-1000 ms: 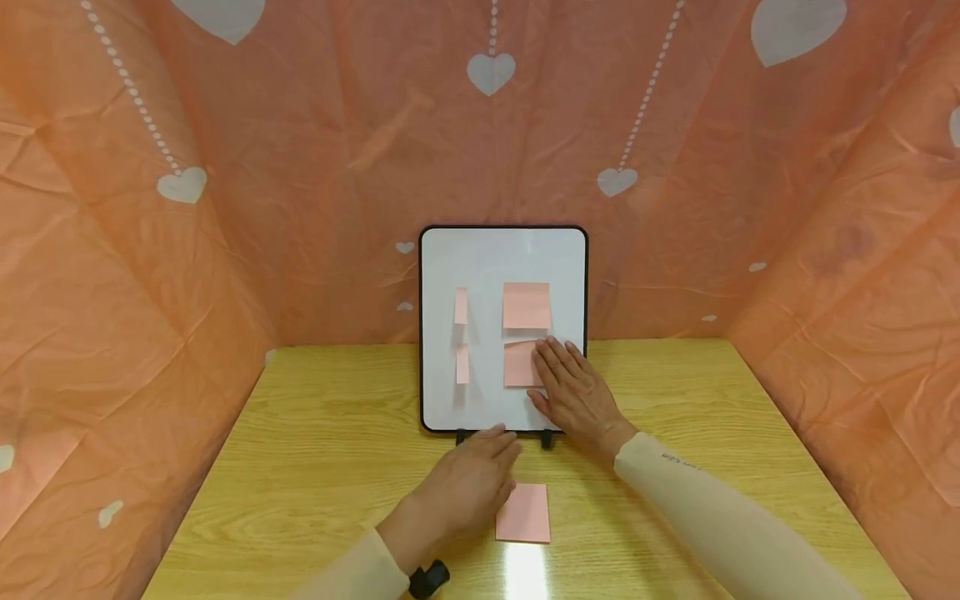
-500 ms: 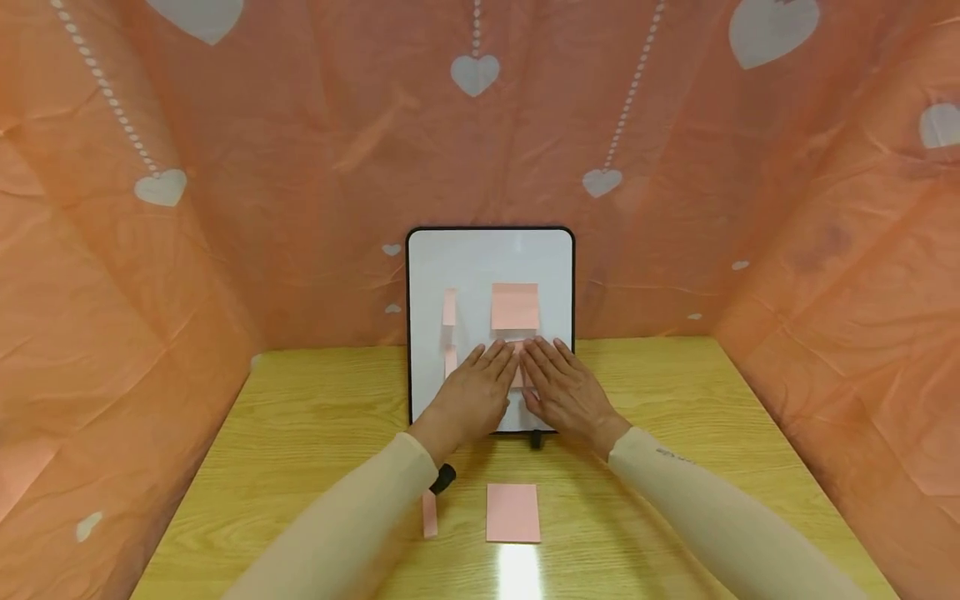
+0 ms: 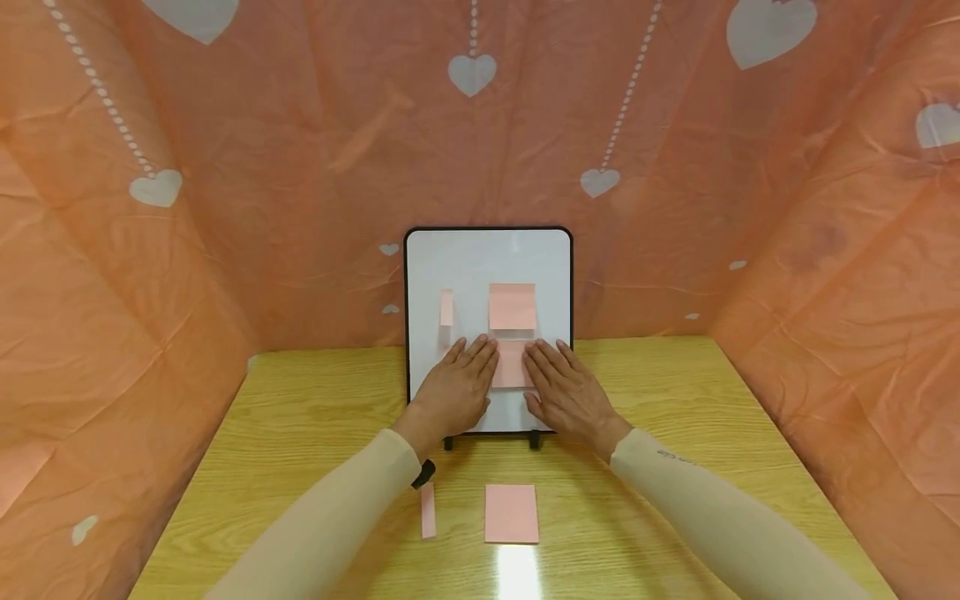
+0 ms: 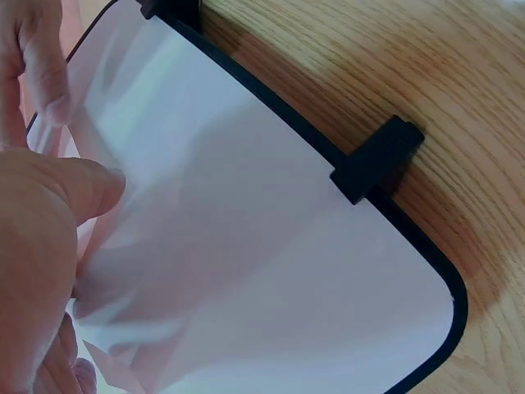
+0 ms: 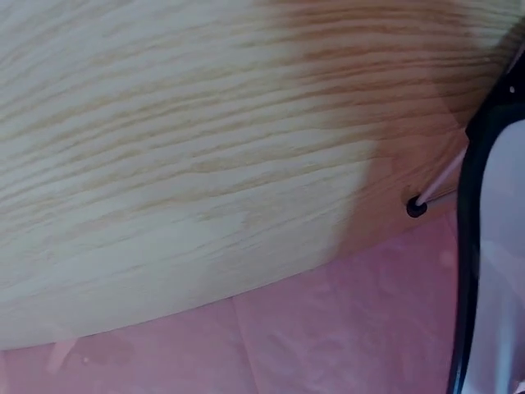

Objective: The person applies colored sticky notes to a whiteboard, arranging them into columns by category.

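A small whiteboard (image 3: 487, 257) with a black rim stands upright on the table. Two square pink sticky notes are on it, an upper one (image 3: 512, 307) and a lower one (image 3: 512, 364). My left hand (image 3: 452, 387) lies with straight fingers at the lower note's left edge. At its right edge, the straight fingers of my right hand (image 3: 566, 392) rest on the note. A narrow pink strip (image 3: 446, 307) sticks to the board's left side; another below it is mostly hidden by my left hand. The left wrist view shows my left hand (image 4: 41, 213) against the board.
In front of the board, a pink sticky note pad (image 3: 512, 513) lies on the wooden table (image 3: 637, 533). A narrow pink strip pad (image 3: 428, 510) lies beside my left sleeve. Black feet (image 3: 534, 439) hold the board. Behind hangs an orange cloth (image 3: 315, 167) with white hearts.
My left hand has risen from near the pad to the board, met my right hand over the lower note, then slid left to its edge. My right hand has barely moved.
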A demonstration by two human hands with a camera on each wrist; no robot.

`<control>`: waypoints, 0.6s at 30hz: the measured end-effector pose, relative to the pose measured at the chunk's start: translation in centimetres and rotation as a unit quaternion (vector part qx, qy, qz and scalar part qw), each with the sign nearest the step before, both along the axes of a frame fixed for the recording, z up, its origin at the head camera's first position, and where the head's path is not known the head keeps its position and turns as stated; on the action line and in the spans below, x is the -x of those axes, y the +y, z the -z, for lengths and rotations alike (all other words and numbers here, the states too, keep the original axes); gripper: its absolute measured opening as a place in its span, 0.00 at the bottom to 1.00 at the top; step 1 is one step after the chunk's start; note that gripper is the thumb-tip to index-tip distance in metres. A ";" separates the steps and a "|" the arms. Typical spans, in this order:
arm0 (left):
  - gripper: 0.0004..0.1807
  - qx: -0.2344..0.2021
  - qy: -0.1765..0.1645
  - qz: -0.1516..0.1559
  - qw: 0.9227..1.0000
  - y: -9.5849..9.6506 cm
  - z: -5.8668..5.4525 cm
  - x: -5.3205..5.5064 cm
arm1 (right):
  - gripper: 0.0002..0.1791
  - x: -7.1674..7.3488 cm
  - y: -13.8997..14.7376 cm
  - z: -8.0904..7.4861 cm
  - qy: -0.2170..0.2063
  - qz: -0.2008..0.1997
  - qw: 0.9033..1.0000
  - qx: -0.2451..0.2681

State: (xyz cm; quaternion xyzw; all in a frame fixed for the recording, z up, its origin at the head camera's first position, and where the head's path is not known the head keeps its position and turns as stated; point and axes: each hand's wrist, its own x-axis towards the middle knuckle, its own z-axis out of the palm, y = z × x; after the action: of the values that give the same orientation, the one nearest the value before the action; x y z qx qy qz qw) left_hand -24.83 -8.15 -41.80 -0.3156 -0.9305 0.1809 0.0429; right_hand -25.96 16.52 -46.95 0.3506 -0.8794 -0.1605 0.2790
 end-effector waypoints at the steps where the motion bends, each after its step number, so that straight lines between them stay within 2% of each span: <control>1: 0.42 -0.001 -0.002 0.000 1.000 -0.1 0.0 0.0 | 0.36 0.0 0.0 0.0 0.010 -0.008 1.000 0.008; 4: 0.42 -0.008 -0.007 0.005 1.000 -0.3 0.1 0.0 | 0.38 0.2 -0.4 -0.3 0.031 -0.030 0.999 0.026; 7: 0.41 -0.007 -0.010 0.005 1.000 -0.4 0.2 0.0 | 0.38 0.6 -1.2 -0.7 0.018 -0.043 0.999 0.025; 12: 0.40 -0.009 -0.012 0.002 1.000 -0.5 0.2 -0.1 | 0.34 1.2 -2.1 -1.2 -0.020 -0.031 0.999 0.001; 18: 0.40 -0.013 -0.006 0.011 1.000 -0.6 0.2 0.0 | 0.34 1.1 -1.1 -1.1 -0.016 -0.012 1.000 -0.007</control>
State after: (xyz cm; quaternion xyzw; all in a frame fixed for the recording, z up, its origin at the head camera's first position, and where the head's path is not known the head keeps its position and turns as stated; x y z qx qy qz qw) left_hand -24.83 -8.79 -41.97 -0.3267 -0.9293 0.1664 0.0436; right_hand -27.11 15.46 -45.83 0.3660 -0.8783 -0.1575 0.2643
